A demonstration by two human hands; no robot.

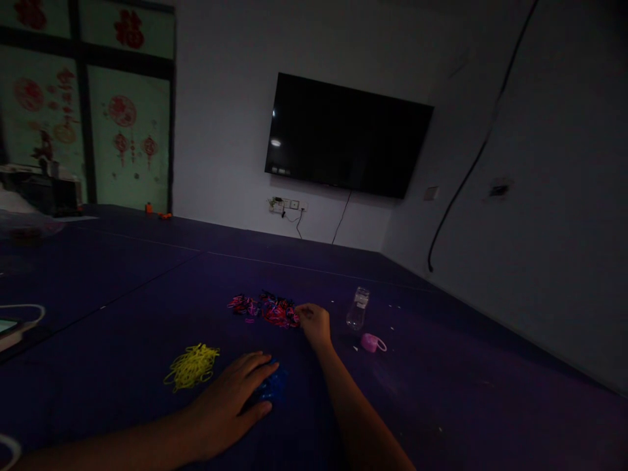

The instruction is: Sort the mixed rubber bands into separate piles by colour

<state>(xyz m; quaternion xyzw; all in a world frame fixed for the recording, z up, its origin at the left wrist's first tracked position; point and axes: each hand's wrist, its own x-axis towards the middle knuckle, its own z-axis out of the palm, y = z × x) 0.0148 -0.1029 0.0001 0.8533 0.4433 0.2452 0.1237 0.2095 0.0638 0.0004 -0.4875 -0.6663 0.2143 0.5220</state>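
Observation:
My left hand (235, 396) lies low over the purple tabletop, fingers stretched and apart, partly covering a small pile of blue bands (277, 384). To its left is a loose heap of yellow rubber bands (193, 366). Farther off lies a mixed pile of red, pink and black rubber bands (275, 310). My right hand (314, 324) is at the right edge of that mixed pile, its fingers pinched together. Whatever is between those fingertips is too small and dark to make out.
A clear plastic bottle (358, 309) stands right of my right hand, with a pink cap with a loop (373, 343) near it. Small white scraps lie around them. A device with a white cable (12, 332) is at the left edge. Orange items (164, 215) lie at the far edge.

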